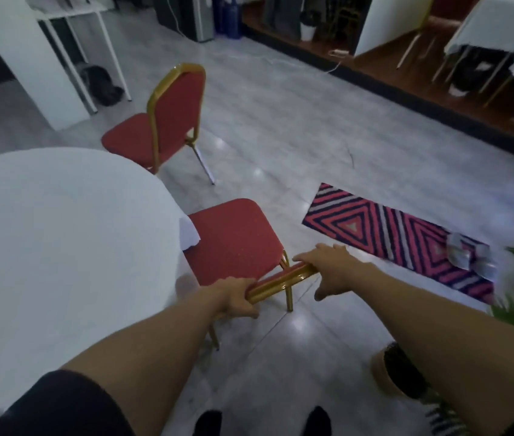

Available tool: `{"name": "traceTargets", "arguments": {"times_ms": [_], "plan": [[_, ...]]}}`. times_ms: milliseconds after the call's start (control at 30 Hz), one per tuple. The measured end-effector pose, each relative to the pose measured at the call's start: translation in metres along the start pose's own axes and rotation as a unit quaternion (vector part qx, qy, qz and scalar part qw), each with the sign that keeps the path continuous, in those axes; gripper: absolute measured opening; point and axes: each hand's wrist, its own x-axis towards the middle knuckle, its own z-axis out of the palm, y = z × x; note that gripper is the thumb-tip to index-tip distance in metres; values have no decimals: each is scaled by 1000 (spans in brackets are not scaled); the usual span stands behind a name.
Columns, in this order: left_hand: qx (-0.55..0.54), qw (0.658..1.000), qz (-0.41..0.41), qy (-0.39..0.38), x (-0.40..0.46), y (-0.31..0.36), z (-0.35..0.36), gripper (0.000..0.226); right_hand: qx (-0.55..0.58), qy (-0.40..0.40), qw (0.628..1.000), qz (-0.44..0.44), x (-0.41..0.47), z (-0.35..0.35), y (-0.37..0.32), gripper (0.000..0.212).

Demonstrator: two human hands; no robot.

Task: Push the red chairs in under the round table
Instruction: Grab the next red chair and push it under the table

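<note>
A round table [60,247] under a white cloth fills the left. Directly in front of me stands a red chair [233,240] with a gold frame, its seat partly under the cloth's edge. My left hand [237,297] grips the left end of its gold backrest top rail. My right hand [331,269] rests on the right end of that rail, thumb spread below. A second red chair [170,121] stands further back beside the table, its seat turned towards the table and only slightly under it.
A pink and dark striped rug [406,243] lies on the grey floor to the right. A potted plant [400,372] sits at my lower right. White shelving [92,42] stands at the back left, a raised wooden platform [438,73] at the back right.
</note>
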Motion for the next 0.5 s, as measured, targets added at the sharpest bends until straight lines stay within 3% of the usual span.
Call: {"name": "traceTargets", "arguments": {"times_ms": [67, 133, 300, 500], "plan": [[-22, 998, -27, 47, 1, 5, 13, 66, -18, 8, 998, -57, 11, 1, 11, 62], [-41, 995, -46, 76, 1, 12, 21, 63, -9, 6, 995, -102, 19, -6, 22, 53], [-54, 990, -99, 84, 18, 11, 35, 80, -2, -92, 973, -213, 41, -21, 43, 68], [-69, 988, -108, 82, 24, 45, 36, 75, -37, -133, 952, -274, 72, -27, 82, 81]]}}
